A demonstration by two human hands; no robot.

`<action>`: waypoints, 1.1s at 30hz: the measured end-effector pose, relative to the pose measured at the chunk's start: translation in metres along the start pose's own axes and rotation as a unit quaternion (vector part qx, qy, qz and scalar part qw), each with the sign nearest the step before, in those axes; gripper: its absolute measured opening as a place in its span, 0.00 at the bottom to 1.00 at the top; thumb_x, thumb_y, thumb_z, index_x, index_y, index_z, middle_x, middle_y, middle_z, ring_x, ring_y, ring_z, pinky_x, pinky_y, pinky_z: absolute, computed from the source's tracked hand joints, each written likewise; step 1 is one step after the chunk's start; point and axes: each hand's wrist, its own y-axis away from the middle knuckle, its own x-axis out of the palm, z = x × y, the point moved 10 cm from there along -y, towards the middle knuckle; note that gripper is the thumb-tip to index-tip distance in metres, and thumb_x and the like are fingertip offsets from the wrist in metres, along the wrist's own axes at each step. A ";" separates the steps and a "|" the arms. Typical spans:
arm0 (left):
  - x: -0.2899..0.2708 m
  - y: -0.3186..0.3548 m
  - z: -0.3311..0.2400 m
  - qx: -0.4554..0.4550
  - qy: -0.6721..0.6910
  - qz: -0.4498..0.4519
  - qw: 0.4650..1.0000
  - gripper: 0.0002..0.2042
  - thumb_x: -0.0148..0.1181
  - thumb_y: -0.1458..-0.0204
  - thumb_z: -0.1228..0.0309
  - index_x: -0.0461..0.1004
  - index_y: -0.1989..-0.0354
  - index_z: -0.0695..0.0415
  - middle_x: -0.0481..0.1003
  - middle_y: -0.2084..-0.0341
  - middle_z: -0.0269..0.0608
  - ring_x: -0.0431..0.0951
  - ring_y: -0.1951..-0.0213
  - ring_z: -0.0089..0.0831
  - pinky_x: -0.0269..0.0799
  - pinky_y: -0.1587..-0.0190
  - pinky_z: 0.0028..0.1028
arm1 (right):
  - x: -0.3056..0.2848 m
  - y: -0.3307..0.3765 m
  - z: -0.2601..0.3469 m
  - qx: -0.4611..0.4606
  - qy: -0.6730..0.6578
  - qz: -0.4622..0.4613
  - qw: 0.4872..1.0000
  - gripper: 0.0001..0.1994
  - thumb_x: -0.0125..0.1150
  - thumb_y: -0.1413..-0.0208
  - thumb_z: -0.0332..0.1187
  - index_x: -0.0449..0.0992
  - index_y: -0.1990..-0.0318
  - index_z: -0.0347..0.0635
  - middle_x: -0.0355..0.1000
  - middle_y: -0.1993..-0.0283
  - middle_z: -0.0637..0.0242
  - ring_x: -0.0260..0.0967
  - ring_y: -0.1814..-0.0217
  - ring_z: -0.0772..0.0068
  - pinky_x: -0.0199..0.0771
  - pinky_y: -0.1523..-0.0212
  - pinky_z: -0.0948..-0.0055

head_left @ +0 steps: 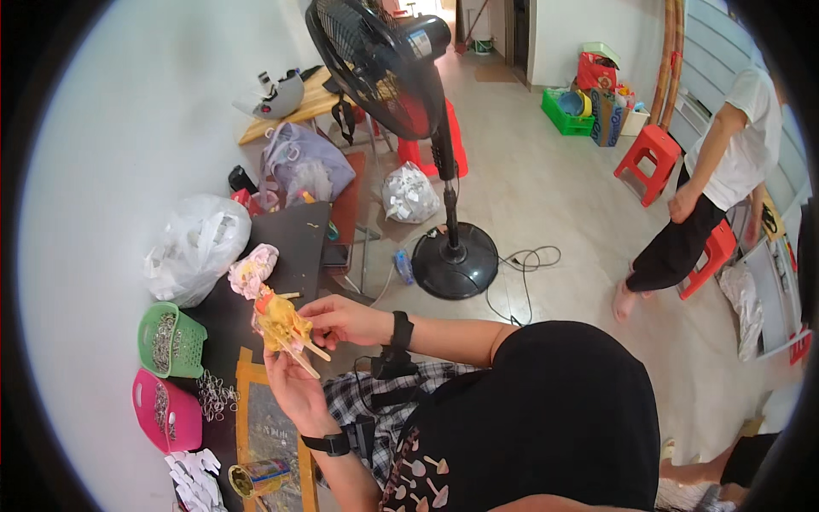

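The person holds a small yellow toy [281, 326] up over the near edge of the dark bench [299, 235]. The left hand [294, 388] cups it from below with the fingers curled up around it. The right hand [337, 320] pinches its right side with the fingertips. Pale sticks poke out of the toy toward the lower right, so it looks like the work on this piece is in the middle, not done.

Just past the toy, a pink and white bundle [252, 271] lies on the bench; it may be a piece like this one, but it is too small to tell. To the left sit a green basket [172, 341] and a pink basket [166, 414], both with small metal bits inside. More metal rings [217, 394] lie loose beside them. Near the bottom are white cut-out shapes [196, 478] and a small can [258, 476] on its side. The baskets hold plenty of bits, so it seems a lot of work is left.

A white plastic bag [196, 243] rests at the far left of the bench. A black standing fan [384, 64] is on the floor beyond, and another person [725, 171] stands at the far right
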 end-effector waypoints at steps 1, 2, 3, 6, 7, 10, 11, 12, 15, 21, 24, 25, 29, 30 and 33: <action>-0.002 0.001 0.002 -0.008 -0.001 -0.003 1.000 0.16 0.48 0.43 0.79 0.62 0.46 0.63 0.71 0.51 0.45 0.75 0.51 0.30 0.74 0.49 0.24 | 0.005 -0.001 -0.003 0.007 -0.027 0.025 0.999 0.15 0.52 0.40 0.29 0.69 0.47 0.34 0.73 0.59 0.70 0.72 0.65 0.81 0.74 0.70 0.80; -0.003 0.001 0.002 -0.008 -0.008 -0.008 1.000 0.16 0.48 0.43 0.79 0.62 0.45 0.63 0.70 0.51 0.45 0.74 0.50 0.31 0.74 0.49 0.26 | 0.004 -0.002 -0.006 0.007 -0.032 0.018 0.999 0.15 0.52 0.40 0.29 0.69 0.47 0.34 0.73 0.59 0.70 0.72 0.65 0.81 0.74 0.70 0.80; -0.006 0.001 0.001 -0.007 -0.017 -0.013 1.000 0.17 0.48 0.43 0.79 0.62 0.45 0.63 0.70 0.51 0.45 0.74 0.50 0.31 0.75 0.50 0.27 | 0.010 -0.004 -0.010 0.015 -0.065 0.026 0.997 0.15 0.51 0.40 0.28 0.69 0.46 0.34 0.73 0.57 0.68 0.72 0.62 0.80 0.75 0.66 0.79; -0.004 0.001 -0.001 -0.008 -0.024 0.020 0.999 0.19 0.49 0.44 0.78 0.61 0.43 0.61 0.70 0.50 0.46 0.73 0.49 0.34 0.75 0.50 0.30 | 0.014 -0.009 -0.025 0.032 -0.114 0.075 0.990 0.17 0.50 0.41 0.27 0.68 0.45 0.35 0.72 0.52 0.65 0.72 0.53 0.76 0.75 0.54 0.75; -0.012 0.002 -0.001 -0.006 -0.029 0.008 1.000 0.19 0.49 0.44 0.78 0.61 0.43 0.61 0.70 0.50 0.46 0.73 0.49 0.34 0.75 0.50 0.30 | 0.013 -0.011 -0.032 0.046 -0.133 0.071 0.988 0.16 0.50 0.41 0.28 0.68 0.45 0.35 0.72 0.51 0.65 0.72 0.51 0.74 0.74 0.51 0.73; -0.032 0.005 0.004 -0.018 -0.066 -0.006 0.998 0.22 0.51 0.45 0.74 0.60 0.41 0.62 0.67 0.46 0.48 0.70 0.45 0.37 0.65 0.42 0.35 | 0.010 -0.014 -0.043 0.080 -0.185 0.050 0.978 0.16 0.52 0.39 0.32 0.68 0.46 0.34 0.70 0.47 0.62 0.69 0.45 0.68 0.70 0.44 0.65; -0.027 0.008 0.008 -0.034 -0.059 -0.025 0.997 0.21 0.51 0.45 0.74 0.61 0.42 0.63 0.66 0.45 0.48 0.69 0.44 0.38 0.64 0.40 0.35 | 0.007 -0.012 -0.039 0.088 -0.217 0.067 0.970 0.16 0.52 0.38 0.32 0.68 0.46 0.33 0.70 0.47 0.60 0.68 0.44 0.66 0.69 0.43 0.63; -0.026 0.010 0.006 -0.031 -0.050 -0.039 0.998 0.20 0.51 0.44 0.75 0.62 0.43 0.63 0.67 0.45 0.48 0.69 0.43 0.38 0.64 0.40 0.36 | 0.008 -0.011 -0.037 0.101 -0.216 0.070 0.969 0.16 0.51 0.38 0.32 0.68 0.46 0.32 0.70 0.46 0.58 0.68 0.43 0.65 0.69 0.42 0.62; -0.047 0.021 -0.010 -0.026 -0.014 -0.066 0.997 0.20 0.47 0.44 0.80 0.60 0.42 0.63 0.68 0.46 0.50 0.71 0.46 0.40 0.71 0.44 0.36 | 0.030 -0.017 -0.038 0.112 -0.211 0.098 0.966 0.16 0.47 0.36 0.32 0.68 0.46 0.31 0.71 0.47 0.56 0.70 0.45 0.64 0.69 0.42 0.62; -0.064 0.052 -0.045 0.014 0.003 -0.113 0.993 0.18 0.49 0.45 0.81 0.61 0.45 0.64 0.73 0.53 0.51 0.77 0.53 0.37 0.75 0.49 0.34 | 0.059 -0.025 -0.070 0.190 -0.220 0.093 0.952 0.15 0.48 0.37 0.30 0.70 0.48 0.29 0.72 0.49 0.52 0.72 0.48 0.62 0.71 0.45 0.64; -0.066 0.070 -0.055 0.032 0.071 -0.099 0.992 0.18 0.49 0.45 0.82 0.62 0.44 0.65 0.71 0.51 0.52 0.76 0.52 0.36 0.75 0.49 0.33 | 0.085 -0.027 -0.072 0.214 -0.233 0.136 0.939 0.15 0.48 0.37 0.30 0.70 0.49 0.27 0.72 0.49 0.51 0.72 0.48 0.61 0.71 0.43 0.65; -0.070 0.077 -0.058 0.042 0.064 -0.111 0.991 0.18 0.49 0.45 0.82 0.62 0.44 0.65 0.71 0.51 0.52 0.76 0.52 0.36 0.75 0.49 0.33 | 0.089 -0.026 -0.076 0.219 -0.213 0.128 0.944 0.15 0.48 0.37 0.31 0.70 0.49 0.26 0.71 0.49 0.50 0.71 0.48 0.61 0.70 0.43 0.65; -0.091 0.102 -0.063 0.089 0.215 -0.085 0.969 0.22 0.47 0.42 0.79 0.55 0.38 0.65 0.67 0.47 0.57 0.72 0.48 0.42 0.79 0.53 0.34 | 0.117 -0.025 -0.082 0.240 -0.197 0.146 0.939 0.16 0.46 0.36 0.31 0.68 0.49 0.24 0.71 0.49 0.47 0.70 0.45 0.58 0.69 0.40 0.65; -0.093 0.108 -0.067 0.103 0.223 -0.088 0.965 0.21 0.46 0.41 0.79 0.56 0.38 0.65 0.67 0.47 0.58 0.71 0.48 0.43 0.80 0.54 0.34 | 0.119 -0.024 -0.086 0.248 -0.192 0.138 0.939 0.16 0.46 0.36 0.31 0.67 0.49 0.24 0.70 0.49 0.46 0.70 0.44 0.58 0.69 0.40 0.65; -0.098 0.115 -0.082 0.094 0.266 -0.073 0.957 0.21 0.47 0.40 0.76 0.56 0.39 0.66 0.66 0.46 0.58 0.72 0.49 0.43 0.80 0.54 0.34 | 0.137 -0.024 -0.098 0.244 -0.183 0.150 0.940 0.14 0.45 0.35 0.31 0.66 0.51 0.27 0.67 0.46 0.45 0.69 0.43 0.57 0.68 0.39 0.63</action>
